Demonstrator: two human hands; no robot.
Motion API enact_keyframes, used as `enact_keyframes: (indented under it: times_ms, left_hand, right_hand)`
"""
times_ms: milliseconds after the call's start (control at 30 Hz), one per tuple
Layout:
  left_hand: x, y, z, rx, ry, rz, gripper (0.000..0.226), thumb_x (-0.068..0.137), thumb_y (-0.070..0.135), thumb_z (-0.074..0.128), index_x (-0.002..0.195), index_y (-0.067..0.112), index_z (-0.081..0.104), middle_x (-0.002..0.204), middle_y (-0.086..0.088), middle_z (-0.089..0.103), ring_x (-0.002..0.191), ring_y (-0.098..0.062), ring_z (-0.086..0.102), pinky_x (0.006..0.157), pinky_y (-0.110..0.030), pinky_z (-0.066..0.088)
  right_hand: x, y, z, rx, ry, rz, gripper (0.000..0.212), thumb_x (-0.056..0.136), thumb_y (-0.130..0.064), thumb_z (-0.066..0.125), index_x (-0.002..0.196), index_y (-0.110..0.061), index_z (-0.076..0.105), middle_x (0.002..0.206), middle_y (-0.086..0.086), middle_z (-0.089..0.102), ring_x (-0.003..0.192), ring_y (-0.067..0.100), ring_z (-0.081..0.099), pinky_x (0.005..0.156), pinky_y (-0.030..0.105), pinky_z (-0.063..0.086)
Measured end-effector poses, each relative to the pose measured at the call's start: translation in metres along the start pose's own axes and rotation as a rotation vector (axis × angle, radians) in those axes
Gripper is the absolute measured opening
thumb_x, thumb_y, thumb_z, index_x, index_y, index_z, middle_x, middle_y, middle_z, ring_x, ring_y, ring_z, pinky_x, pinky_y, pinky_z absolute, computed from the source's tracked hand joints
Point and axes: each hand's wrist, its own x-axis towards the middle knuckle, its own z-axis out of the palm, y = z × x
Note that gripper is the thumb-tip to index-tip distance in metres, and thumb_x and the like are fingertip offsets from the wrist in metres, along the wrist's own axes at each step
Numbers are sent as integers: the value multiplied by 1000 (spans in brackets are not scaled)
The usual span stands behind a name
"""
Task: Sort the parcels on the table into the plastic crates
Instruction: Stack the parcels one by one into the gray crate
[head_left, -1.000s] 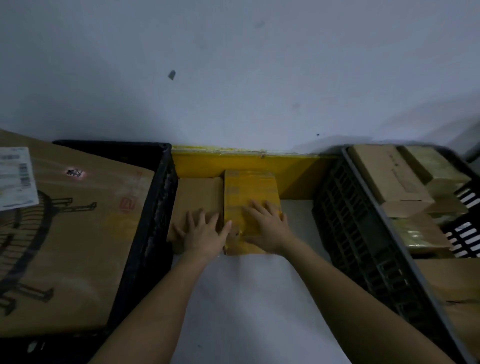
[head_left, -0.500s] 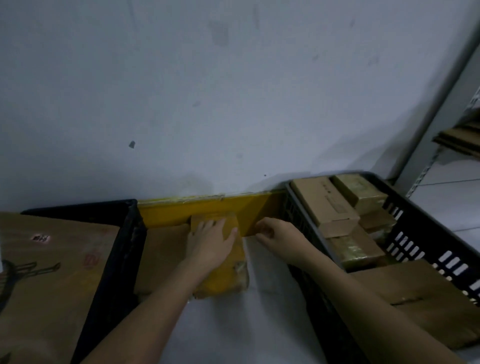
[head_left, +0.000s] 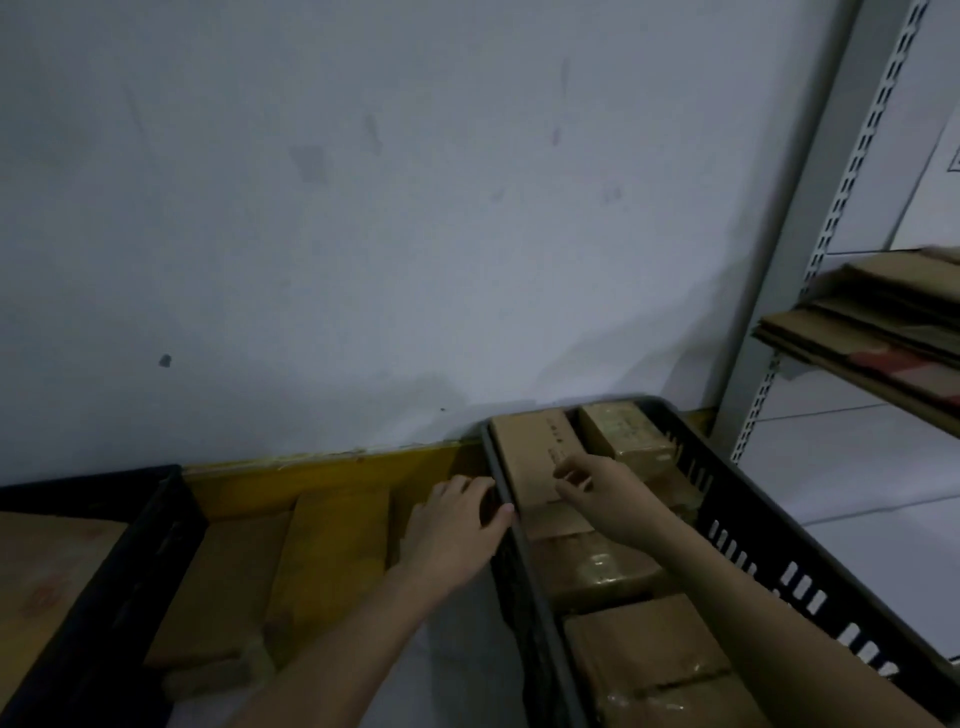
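While both hands hold nothing, left hand (head_left: 457, 525) flat, right hand (head_left: 597, 493) loosely curled, the stiff taped parcel (head_left: 337, 561) seems light; grip its 2 long edges.

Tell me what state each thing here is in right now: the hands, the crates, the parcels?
Left hand: open, fingers resting on the right crate's near rim.
Right hand: fingers loosely curled over a brown box, holding nothing.
Right crate: packed with parcels.
Brown box: lying flat in the right crate.
Yellow parcel: flat on the table, untouched.
Left crate: holds a large cardboard box.
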Motion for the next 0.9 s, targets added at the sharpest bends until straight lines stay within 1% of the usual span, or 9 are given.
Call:
enact_keyframes:
  times_ms: [167, 267, 333, 400, 500, 633, 733, 800, 900]
  left_hand:
    - [13, 49, 24, 9, 17, 38, 60, 96, 63, 35, 147, 31, 36, 150, 8, 37, 137, -15, 32, 106, -38, 38]
    - [26, 68, 35, -2, 16, 36, 68, 93, 64, 41, 151, 32, 28, 155, 5, 28, 142, -21, 24, 111, -42, 35]
    - [35, 76, 40, -6, -12, 0, 78, 89, 68, 46, 154, 34, 19, 160, 3, 16, 147, -28, 13, 114, -48, 30]
    - [45, 80, 45, 8, -64, -44, 89, 84, 71, 50, 156, 37, 12, 163, 1, 5, 148, -32, 3, 116, -51, 25]
    - [53, 85, 56, 100, -135, -60, 89, 82, 71, 54, 154, 40, 13, 162, -3, 4, 147, -36, -4, 118, -50, 22]
    - [51, 88, 64, 172, -62, -18, 64, 93, 51, 53, 151, 42, 27, 157, -1, 24, 141, -32, 10, 112, -42, 29]
    - [48, 91, 67, 131, -37, 44, 56, 96, 41, 53, 149, 37, 35, 153, 3, 32, 132, -27, 20, 107, -36, 33]
    - [46, 92, 69, 137, -26, 46, 61, 94, 44, 56, 150, 36, 34, 153, 4, 30, 134, -27, 19, 108, -37, 33]
    - [49, 97, 74, 135, 15, -18, 74, 89, 52, 61, 152, 35, 27, 156, 2, 19, 141, -29, 14, 111, -40, 34]
  right_hand:
    - [11, 44, -28, -51, 57, 64, 22, 97, -39, 57, 116, -29, 63, 94, -20, 56, 80, -6, 52, 64, 16, 43]
    - [17, 68, -43, -40, 72, 113, 23, 97, -34, 57, 118, -25, 62, 106, -9, 65, 89, 8, 60, 76, 31, 55]
    - [22, 82, -51, -30, 96, 120, 30, 96, -35, 58, 123, -22, 59, 112, -3, 65, 94, 14, 62, 80, 37, 56]
    - [29, 94, -56, -49, 116, 111, 40, 95, -36, 59, 131, -21, 53, 124, 2, 59, 100, 19, 61, 82, 36, 54]
    - [42, 109, -56, -119, 137, 133, 59, 93, -44, 59, 144, -22, 40, 142, 9, 42, 123, 29, 47, 94, 41, 49]
    - [59, 121, -50, -188, 119, 173, 80, 88, -60, 57, 153, -26, 24, 156, 12, 20, 138, 40, 25, 104, 52, 40]
    - [72, 127, -42, -118, 9, 223, 86, 87, -64, 56, 155, -29, 17, 159, 14, 9, 141, 44, 21, 108, 53, 35]
    - [78, 132, -37, -116, -62, 247, 85, 87, -62, 58, 155, -29, 18, 154, 19, 15, 136, 45, 27, 106, 49, 37]
    - [81, 139, -29, -133, -44, 241, 82, 85, -60, 61, 151, -30, 24, 145, 21, 26, 130, 46, 33, 101, 48, 41]
